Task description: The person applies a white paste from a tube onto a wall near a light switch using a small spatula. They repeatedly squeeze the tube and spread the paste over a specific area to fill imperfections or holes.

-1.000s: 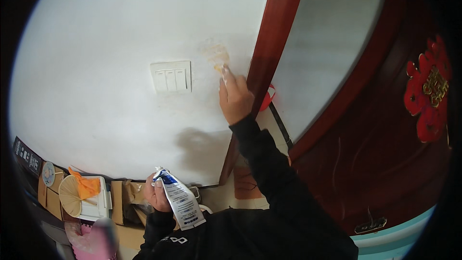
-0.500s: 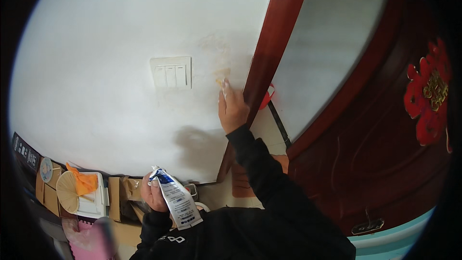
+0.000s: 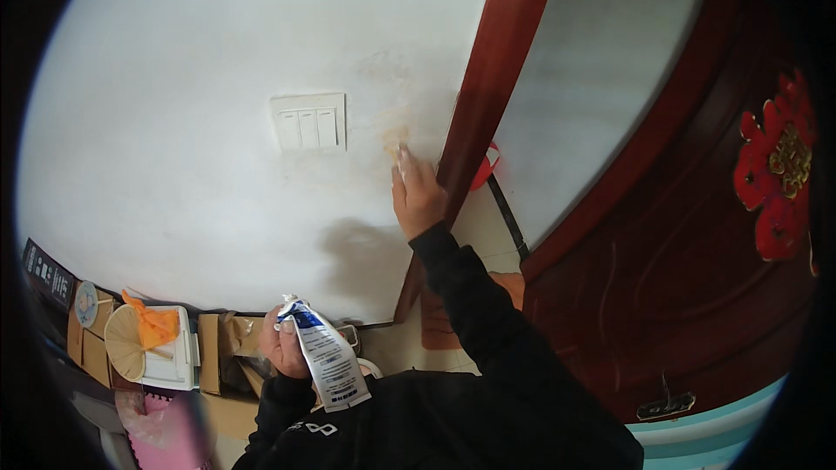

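Observation:
My left hand (image 3: 284, 350) is closed around the upper end of a soft silver-white tube (image 3: 333, 364) with a blue band. White paste shows at its mouth, and the flat end hangs toward my chest. At the white wall (image 3: 200, 52), my right hand (image 3: 418, 198) pinches a small yellowish scraper (image 3: 394, 141), blurred, with its wide edge against the surface. White smears mark the fingertips. Left of this hand is a white three-rocker light switch (image 3: 307, 123). Faint brownish stains (image 3: 387, 65) mark the wall above the scraper.
A dark red door frame (image 3: 488, 78) runs close beside my right hand. The open red-brown door (image 3: 653, 296) stands at the right with a red flower decoration (image 3: 772, 170). Low at the left are cardboard boxes (image 3: 209, 352), a palm-leaf fan (image 3: 127, 344) and an orange cloth (image 3: 154, 324).
The scraper and my right hand have moved slightly left and down along the wall. My left hand still holds the tube in nearly the same place.

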The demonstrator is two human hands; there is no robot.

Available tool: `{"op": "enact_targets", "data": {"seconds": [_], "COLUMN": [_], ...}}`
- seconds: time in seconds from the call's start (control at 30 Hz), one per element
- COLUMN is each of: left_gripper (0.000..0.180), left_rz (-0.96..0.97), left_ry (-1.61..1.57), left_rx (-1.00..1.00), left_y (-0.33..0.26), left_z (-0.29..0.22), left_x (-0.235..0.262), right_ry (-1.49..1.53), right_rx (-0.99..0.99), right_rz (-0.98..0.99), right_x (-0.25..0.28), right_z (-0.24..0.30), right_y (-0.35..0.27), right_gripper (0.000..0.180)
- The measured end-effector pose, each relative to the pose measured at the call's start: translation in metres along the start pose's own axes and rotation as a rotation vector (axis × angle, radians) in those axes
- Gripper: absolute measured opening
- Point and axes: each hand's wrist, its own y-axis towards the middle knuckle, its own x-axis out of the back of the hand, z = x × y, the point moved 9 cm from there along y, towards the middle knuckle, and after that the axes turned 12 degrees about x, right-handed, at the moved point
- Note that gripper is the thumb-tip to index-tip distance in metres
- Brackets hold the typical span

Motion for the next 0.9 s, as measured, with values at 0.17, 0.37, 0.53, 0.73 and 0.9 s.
{"op": "enact_targets", "data": {"seconds": [0.17, 0.37, 0.53, 0.73, 0.9], "left_gripper": [0.035, 0.036, 0.036, 0.034, 0.036], "left_rz": [-0.062, -0.042, -0.065, -0.050, -0.069], "left_ry": [-0.038, 0.007, 0.039, 0.044, 0.037], "left_rx": [0.009, -0.005, 0.042, 0.005, -0.001], "left_y": [-0.001, -0.003, -0.004, -0.003, -0.003], "left_z": [-0.004, -0.006, -0.004, -0.002, 0.000], "left_x": [0.000, 0.002, 0.005, 0.004, 0.006], "right_ry": [0.025, -0.007, -0.025, 0.032, 0.021], "right_rx": [-0.021, 0.056, 0.035, 0.046, 0.054], "right_rz": [0.027, 0.002, 0.124, 0.004, -0.081], "right_x": [0.007, -0.007, -0.014, 0.009, -0.006], "right_z": [0.005, 0.025, 0.013, 0.027, 0.023], "right_y": [-0.022, 0.027, -0.046, 0.010, 0.032], "right_gripper": [0.033, 0.033, 0.032, 0.033, 0.033]}}
